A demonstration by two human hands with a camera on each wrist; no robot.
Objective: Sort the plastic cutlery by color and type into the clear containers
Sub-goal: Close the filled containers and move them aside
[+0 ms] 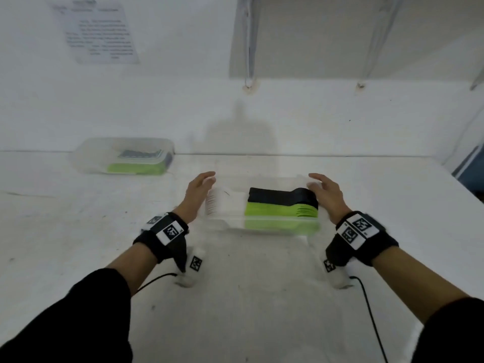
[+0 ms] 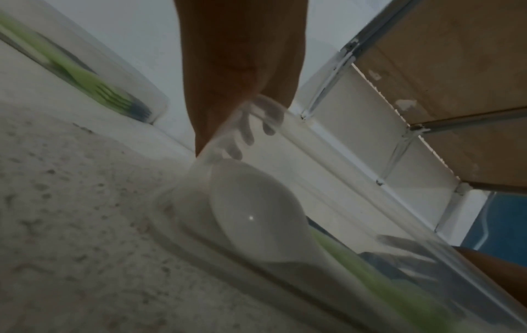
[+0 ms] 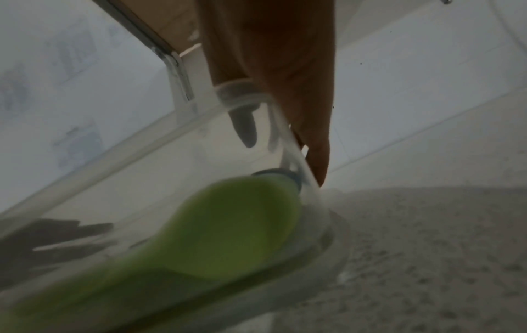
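A clear container (image 1: 227, 224) stands mid-table, holding white cutlery (image 1: 222, 203) on its left, with black cutlery (image 1: 277, 196) and green cutlery (image 1: 280, 210) on its right. My left hand (image 1: 199, 189) lies with straight fingers against the container's left end. At the right end my right hand (image 1: 324, 192) does the same. The left wrist view shows my left hand (image 2: 236, 67) at the container's corner above a white spoon (image 2: 250, 207). In the right wrist view my right hand (image 3: 271, 45) lies along the end wall beside a green spoon (image 3: 236, 225).
A second clear container (image 1: 91, 155) with green and dark cutlery stands at the back left against the wall. A printed sheet (image 1: 102, 32) hangs on the wall, and a shelf (image 1: 340, 35) juts out above. The table's right edge (image 1: 461, 184) is close. Black cables (image 1: 372, 318) trail from my wrists.
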